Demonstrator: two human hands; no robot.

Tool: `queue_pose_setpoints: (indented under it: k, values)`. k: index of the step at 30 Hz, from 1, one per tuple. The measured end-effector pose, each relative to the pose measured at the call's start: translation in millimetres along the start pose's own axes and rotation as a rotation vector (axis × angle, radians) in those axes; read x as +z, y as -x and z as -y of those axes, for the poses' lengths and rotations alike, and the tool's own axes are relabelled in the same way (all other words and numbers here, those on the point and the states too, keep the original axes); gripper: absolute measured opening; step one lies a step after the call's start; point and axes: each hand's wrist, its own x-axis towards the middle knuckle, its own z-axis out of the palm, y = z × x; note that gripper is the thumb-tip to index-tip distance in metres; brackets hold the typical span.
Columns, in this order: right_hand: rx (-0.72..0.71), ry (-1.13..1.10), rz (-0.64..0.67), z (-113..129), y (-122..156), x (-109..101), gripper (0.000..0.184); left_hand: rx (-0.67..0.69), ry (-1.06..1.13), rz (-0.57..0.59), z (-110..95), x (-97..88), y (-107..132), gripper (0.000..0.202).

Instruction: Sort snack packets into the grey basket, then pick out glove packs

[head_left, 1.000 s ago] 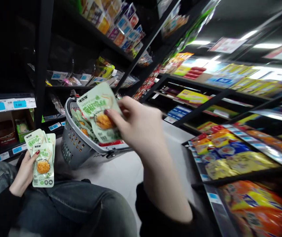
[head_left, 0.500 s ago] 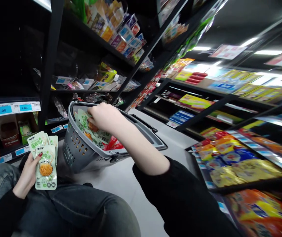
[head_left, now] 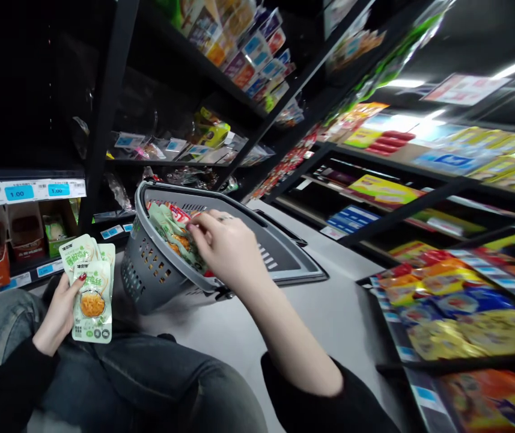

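Note:
My left hand [head_left: 56, 316] grips a small fan of green snack packets [head_left: 89, 288] above my left knee. My right hand [head_left: 223, 246] reaches over the rim of a grey shopping basket [head_left: 149, 270] that stands tilted on the floor. Its fingers are curled on the green snack packets inside the basket [head_left: 172, 231], pinching one of them. Red packets lie under the green ones in the basket.
Black shelves with price tags [head_left: 32, 191] and open cartons stand on the left. Shelves of yellow, blue and orange bags [head_left: 455, 300] fill the right. A grey aisle floor [head_left: 329, 313] runs between them. My jeans-clad knees [head_left: 162, 373] are in the foreground.
My right hand carried a green packet down from in front of me into the basket and now picks among the packets there. The left hand has kept its packets.

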Motion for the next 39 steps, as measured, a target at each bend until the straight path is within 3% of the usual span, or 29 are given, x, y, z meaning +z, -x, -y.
queue_pose_setpoints:
  k: [4, 6, 8, 10, 12, 14, 17, 21, 27, 33, 36, 39]
  values:
    - [0.135, -0.238, -0.362, 20, 32, -19, 0.017, 0.019, 0.001, -0.004, 1, 1.0, -1, 0.036]
    - [0.313, -0.424, -0.375, 47, 49, -13, 0.018, 0.029, 0.000, 0.010, 2, 2.7, 0, 0.036]
    - [0.386, -0.613, -0.064, 81, 63, 8, 0.021, 0.043, -0.007, 0.023, 2, 5.1, 2, 0.038]
    - [0.484, -0.666, 0.194, 113, 73, 40, 0.039, 0.045, -0.017, 0.032, 2, 7.3, 6, 0.041]
    - [0.577, -0.776, 0.289, 138, 80, 73, 0.050, 0.032, -0.013, 0.054, 2, 8.1, 8, 0.043]
    - [0.641, -1.032, 0.304, 152, 86, 99, 0.040, 0.003, -0.005, 0.088, 3, 6.4, 9, 0.046]
    - [0.687, -1.315, 0.260, 157, 96, 117, 0.027, -0.041, -0.027, 0.142, 3, 0.8, 7, 0.048]
    - [0.644, -1.426, 0.249, 155, 107, 124, 0.022, -0.100, -0.113, 0.216, 0, -3.4, 6, 0.045]
    - [0.628, -1.630, 0.276, 156, 110, 129, 0.026, -0.047, -0.165, 0.129, -13, -4.4, 6, 0.030]
    - [0.629, -1.739, 0.299, 153, 109, 122, 0.029, -0.179, 0.050, 0.112, -13, -6.4, 3, 0.019]
    - [0.741, -1.703, 0.201, 151, 107, 120, 0.026, -0.172, 0.118, 0.101, -13, -4.9, 1, 0.023]
    - [0.901, -1.668, 0.034, 148, 105, 116, 0.025, -0.071, 0.047, 0.014, -16, -4.0, -1, 0.032]
